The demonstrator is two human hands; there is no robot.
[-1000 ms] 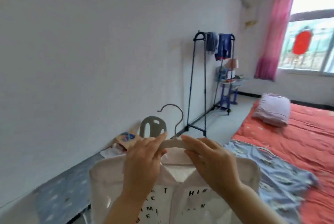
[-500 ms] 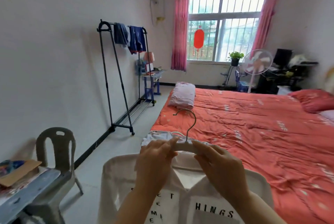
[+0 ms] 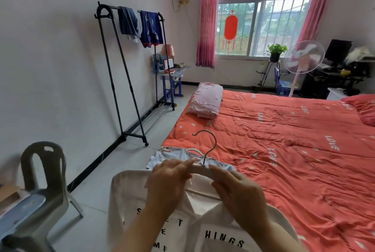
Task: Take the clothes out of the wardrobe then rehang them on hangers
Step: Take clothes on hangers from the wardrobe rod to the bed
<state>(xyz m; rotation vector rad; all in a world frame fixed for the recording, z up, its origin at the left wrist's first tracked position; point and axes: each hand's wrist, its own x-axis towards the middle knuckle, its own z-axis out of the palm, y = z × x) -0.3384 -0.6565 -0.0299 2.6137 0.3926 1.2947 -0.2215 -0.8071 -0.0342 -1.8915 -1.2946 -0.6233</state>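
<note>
- Left hand (image 3: 168, 180) and right hand (image 3: 241, 195) each grip the hanger (image 3: 199, 169) at the shirt (image 3: 140, 201) collar;
- if either lets go, the hanger may tilt and the shirt may slide off

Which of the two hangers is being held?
The grey-hooked hanger in the white shirt; the other hanger lies in the blue garment on the bed.

Left foreground: chair (image 3: 57, 167); behind it, along wall: clothes rack (image 3: 131, 90). Right: bed (image 3: 284, 150), carrying folded quilt (image 3: 205, 101) on far-left corner. Centre foreground: shirt (image 3: 125, 201) on hanger (image 3: 199, 169).
</note>
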